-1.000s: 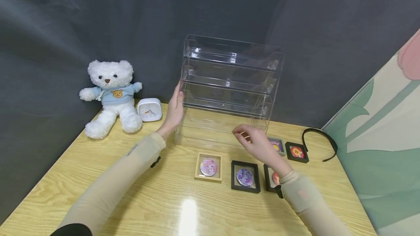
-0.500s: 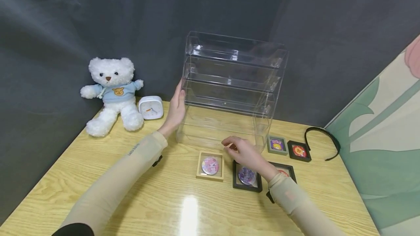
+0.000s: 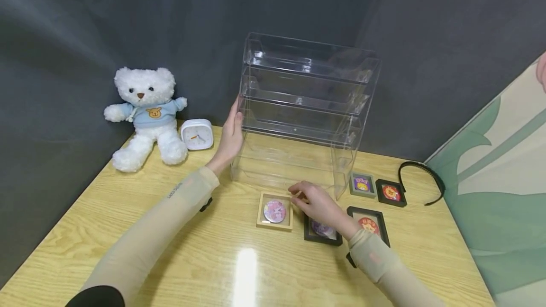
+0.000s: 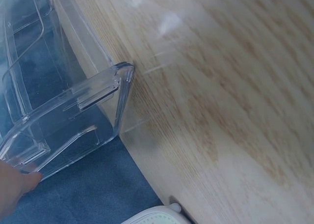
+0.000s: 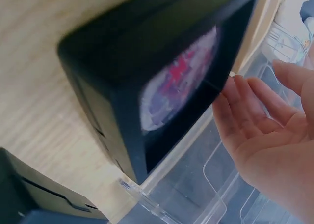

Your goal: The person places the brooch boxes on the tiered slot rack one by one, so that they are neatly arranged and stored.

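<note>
In the head view my left hand [image 3: 229,140] holds the left side of a clear plastic display rack [image 3: 294,102] with several tiers. The left wrist view shows the thumb [image 4: 30,182] against the rack's transparent edge. My right hand [image 3: 319,206], fingers loosely curled, is at the right upper corner of a light wooden frame [image 3: 274,226] with a pink round badge; whether it touches is unclear. Beneath this hand lies a black frame [image 3: 323,240] with a purple badge, partly hidden. In the right wrist view nothing shows between the fingers [image 5: 265,98].
Right of my right hand lie a black frame [image 3: 386,238] with a red badge, a green frame [image 3: 354,192] and a smaller black frame [image 3: 392,202]. A black headband [image 3: 436,181] lies beyond. At left are a white teddy bear [image 3: 149,115] and a white alarm clock [image 3: 197,134].
My right hand has moved left and down from in front of the rack's lower part to the wooden frame's corner. My left hand keeps its place on the rack.
</note>
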Demonstrator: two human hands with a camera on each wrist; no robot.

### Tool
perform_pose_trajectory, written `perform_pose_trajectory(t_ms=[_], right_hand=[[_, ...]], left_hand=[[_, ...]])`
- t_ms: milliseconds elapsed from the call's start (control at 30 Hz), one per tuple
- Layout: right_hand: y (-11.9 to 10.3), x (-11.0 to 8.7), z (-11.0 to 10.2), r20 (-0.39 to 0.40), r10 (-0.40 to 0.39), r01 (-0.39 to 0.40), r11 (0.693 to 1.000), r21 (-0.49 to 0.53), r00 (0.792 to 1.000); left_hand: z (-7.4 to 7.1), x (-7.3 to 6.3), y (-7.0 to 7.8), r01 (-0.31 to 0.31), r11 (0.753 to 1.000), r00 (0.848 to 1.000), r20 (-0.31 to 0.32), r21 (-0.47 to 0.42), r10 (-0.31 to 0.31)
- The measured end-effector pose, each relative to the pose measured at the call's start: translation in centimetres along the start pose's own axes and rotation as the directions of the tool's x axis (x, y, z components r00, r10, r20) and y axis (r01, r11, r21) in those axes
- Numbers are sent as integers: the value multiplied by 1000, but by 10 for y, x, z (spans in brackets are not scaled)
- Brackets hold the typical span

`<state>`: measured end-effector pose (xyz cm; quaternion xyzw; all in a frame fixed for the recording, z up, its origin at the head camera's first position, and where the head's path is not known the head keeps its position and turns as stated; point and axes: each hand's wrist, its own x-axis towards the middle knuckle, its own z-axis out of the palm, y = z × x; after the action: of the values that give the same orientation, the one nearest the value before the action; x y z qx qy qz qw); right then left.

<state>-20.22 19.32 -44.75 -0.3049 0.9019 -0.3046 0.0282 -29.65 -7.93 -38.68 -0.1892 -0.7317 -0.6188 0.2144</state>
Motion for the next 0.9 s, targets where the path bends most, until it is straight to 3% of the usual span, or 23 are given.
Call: perform_pose_trajectory(t_ms=[467, 700, 900], right_hand=[[-4, -11, 7, 102, 64, -57, 996, -67, 993], [-4, -9, 11, 59, 74, -69, 993, -91, 995], [-7, -4, 19, -34, 79, -83, 984, -156, 996]], left_hand=[[1, -1, 1, 4, 1000, 1000, -13, -3, -4], [0, -1, 0, 6, 1000, 1000, -5, 2, -6], [0, -1, 1, 9, 1000, 1000, 3, -6, -9]])
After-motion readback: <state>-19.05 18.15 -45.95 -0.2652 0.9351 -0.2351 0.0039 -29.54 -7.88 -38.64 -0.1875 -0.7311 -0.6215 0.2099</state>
